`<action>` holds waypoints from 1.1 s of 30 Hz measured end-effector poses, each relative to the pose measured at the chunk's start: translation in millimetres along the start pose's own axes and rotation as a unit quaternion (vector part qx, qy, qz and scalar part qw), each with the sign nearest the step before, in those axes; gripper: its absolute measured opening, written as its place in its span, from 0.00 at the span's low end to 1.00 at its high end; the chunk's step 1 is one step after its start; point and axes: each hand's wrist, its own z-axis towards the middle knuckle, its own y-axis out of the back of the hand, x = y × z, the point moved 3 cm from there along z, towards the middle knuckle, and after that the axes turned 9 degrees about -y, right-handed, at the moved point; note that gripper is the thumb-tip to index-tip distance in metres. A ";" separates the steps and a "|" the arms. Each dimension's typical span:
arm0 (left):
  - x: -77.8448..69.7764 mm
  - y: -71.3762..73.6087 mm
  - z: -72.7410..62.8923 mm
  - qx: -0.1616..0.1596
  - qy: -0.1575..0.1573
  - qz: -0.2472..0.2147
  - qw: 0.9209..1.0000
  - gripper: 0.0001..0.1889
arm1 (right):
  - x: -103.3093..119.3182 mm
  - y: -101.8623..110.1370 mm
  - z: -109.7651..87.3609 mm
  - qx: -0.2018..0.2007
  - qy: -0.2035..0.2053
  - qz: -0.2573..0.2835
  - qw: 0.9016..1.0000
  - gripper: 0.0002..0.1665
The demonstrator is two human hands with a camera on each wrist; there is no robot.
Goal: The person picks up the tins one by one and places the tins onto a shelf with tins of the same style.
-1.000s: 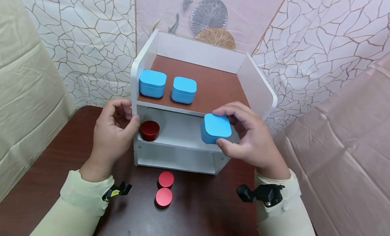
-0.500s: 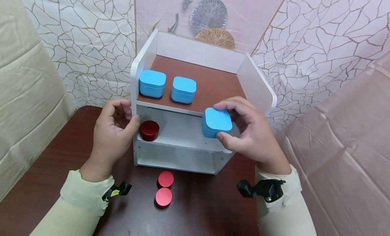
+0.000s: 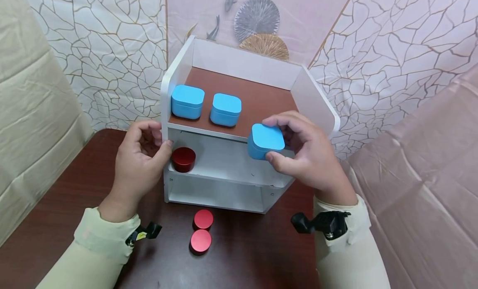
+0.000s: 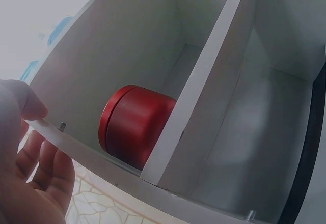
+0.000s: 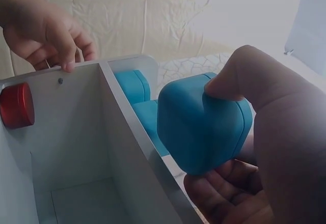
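Observation:
My right hand (image 3: 308, 152) pinches a blue square tin (image 3: 267, 140) with rounded corners between thumb and fingers. It is held in front of the upper board's front edge, at the right of the white shelf (image 3: 228, 179). Two matching blue tins (image 3: 188, 101) stand at the left of the brown top board (image 3: 257, 90). With my left hand (image 3: 138, 160) I grip the shelf's left side panel, thumb at its front edge and fingers on the outer side. Just inside that panel, a round red tin (image 4: 140, 124) sits on the middle level.
Two round red tins (image 3: 201, 241) stand close together on the dark wooden table (image 3: 254, 247) in front of the shelf. The shelf's raised right side panel (image 3: 315, 98) rises beside my right hand. Patterned cloth (image 3: 392, 40) hangs behind.
My right hand has lifted the blue tin upward, from in front of the middle level to the height of the top board's front edge. The left hand has stayed still.

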 end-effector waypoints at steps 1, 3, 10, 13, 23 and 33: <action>-0.1 0.0 0.0 0.000 0.000 0.000 1.000 0.20 | 0.1 0.4 0.9 0.000 -0.001 0.000 1.000 0.33; -0.1 0.0 -0.1 0.001 0.000 0.001 1.000 0.20 | 0.1 1.4 2.4 -0.001 -0.005 -0.003 1.000 0.33; -0.3 -0.2 -0.7 0.002 0.002 0.007 1.000 0.20 | 0.8 4.4 9.0 0.001 -0.017 -0.011 1.000 0.31; -0.4 -0.3 -0.9 0.002 0.003 0.006 1.000 0.20 | 1.6 5.4 12.1 0.005 -0.024 -0.014 1.000 0.31; -0.4 -0.5 -0.8 0.003 0.001 0.003 1.000 0.20 | 3.5 11.2 24.5 0.014 -0.079 -0.051 0.995 0.28; -0.3 -0.7 -0.4 0.001 0.000 0.002 1.000 0.20 | 4.2 16.0 36.4 0.009 -0.142 -0.088 0.986 0.27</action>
